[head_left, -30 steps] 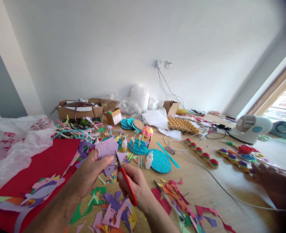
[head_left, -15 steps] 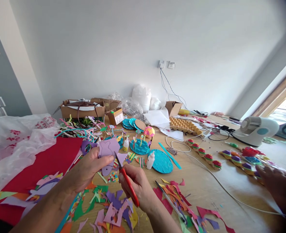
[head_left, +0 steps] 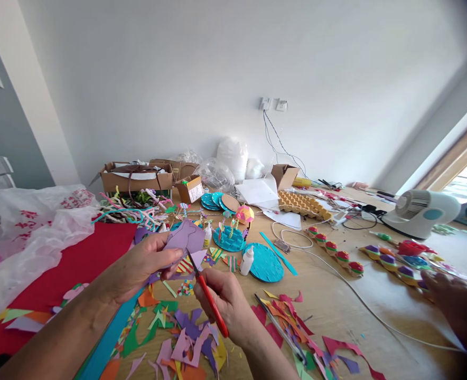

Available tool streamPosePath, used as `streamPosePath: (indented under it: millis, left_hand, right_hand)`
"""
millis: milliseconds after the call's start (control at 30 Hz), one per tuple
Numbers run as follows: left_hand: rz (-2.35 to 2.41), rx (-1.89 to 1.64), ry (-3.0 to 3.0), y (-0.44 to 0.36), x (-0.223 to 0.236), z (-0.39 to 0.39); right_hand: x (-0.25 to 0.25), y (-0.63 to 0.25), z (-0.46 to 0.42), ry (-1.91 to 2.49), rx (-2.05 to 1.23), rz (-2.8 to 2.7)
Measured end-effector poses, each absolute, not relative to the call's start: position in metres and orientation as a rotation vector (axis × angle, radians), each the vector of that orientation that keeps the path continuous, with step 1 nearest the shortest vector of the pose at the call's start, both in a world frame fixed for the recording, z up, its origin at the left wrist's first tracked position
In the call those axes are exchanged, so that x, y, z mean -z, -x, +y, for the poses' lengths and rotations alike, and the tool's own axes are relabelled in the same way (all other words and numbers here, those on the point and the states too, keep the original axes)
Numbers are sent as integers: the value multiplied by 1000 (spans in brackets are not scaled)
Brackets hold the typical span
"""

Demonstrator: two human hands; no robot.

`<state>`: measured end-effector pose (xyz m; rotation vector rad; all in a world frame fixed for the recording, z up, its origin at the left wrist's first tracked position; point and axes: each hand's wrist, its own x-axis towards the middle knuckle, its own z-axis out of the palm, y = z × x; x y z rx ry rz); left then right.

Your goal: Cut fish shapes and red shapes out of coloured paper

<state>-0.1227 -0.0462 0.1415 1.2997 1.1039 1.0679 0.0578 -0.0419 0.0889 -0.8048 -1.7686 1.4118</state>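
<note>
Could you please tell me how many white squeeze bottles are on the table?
2 visible: the nearer bottle beside the flat turquoise disc, the farther bottle just right of the purple paper in the left hand. Others may be hidden.

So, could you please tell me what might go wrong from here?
The red-handled scissors have their blades close to the thumb of the left grip, so a slip might nick it. The cut could stray across the dark outline drawn on the purple paper sheet. The upright white plastic bottle, standing near the right grip, might get knocked over.
</note>
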Motion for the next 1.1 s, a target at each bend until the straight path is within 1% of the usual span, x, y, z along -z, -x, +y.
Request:
streamPosePath:
  millis: [233,400,733,1100]
  left_hand:
    - [988,-1302,-1130,106,-123,-50]
    - [985,-1389,-1082,96,-115,-47]
    - [1029,-1373,-1151,97,-127,-48]
    - [1045,-1337,-1154,97,-126,-51]
  right_hand:
    - [-85,-53,-43,820,-1492,-1602]
    - [-85,-53,-43,830,-1509,-1573]
    - [-86,-57,-42,790,-1498,-1645]
    - [-89,-56,-43,816,-1491,-1640]
